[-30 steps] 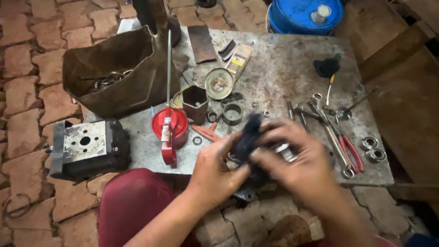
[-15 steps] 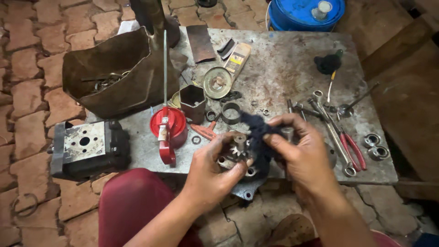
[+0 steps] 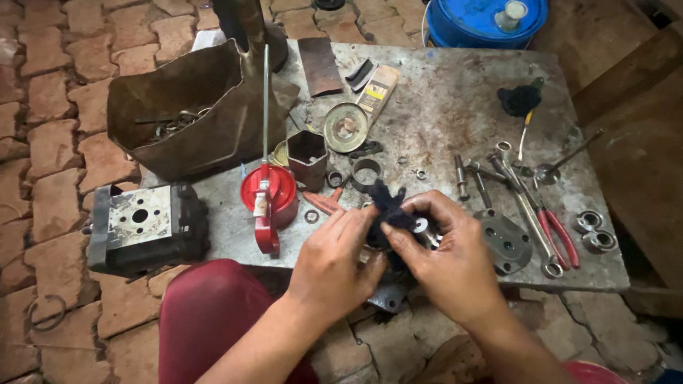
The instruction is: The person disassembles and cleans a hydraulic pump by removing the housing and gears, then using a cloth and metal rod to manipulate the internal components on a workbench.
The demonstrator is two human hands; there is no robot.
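Observation:
My left hand (image 3: 333, 262) and my right hand (image 3: 449, 257) meet over the front edge of a worn metal table (image 3: 441, 114). Between them is a small round metal part (image 3: 425, 227), mostly hidden. My left hand cups it from the left. The fingers of my right hand pinch a dark blue rag (image 3: 390, 205) that is pressed over the part. A grey flange plate (image 3: 388, 297) pokes out below the hands.
A red oil can (image 3: 269, 193) with a long spout stands to the left, with a hexagonal cup (image 3: 307, 155) and a brown bag (image 3: 186, 114) behind. A grey pump body (image 3: 146, 227) sits at the left corner. Wrenches and red pliers (image 3: 558, 238) lie to the right, beside a cover plate (image 3: 504, 242).
Half a second ago the toothed metal part was bare between my hands. Now the rag covers it and my fingers have closed around it.

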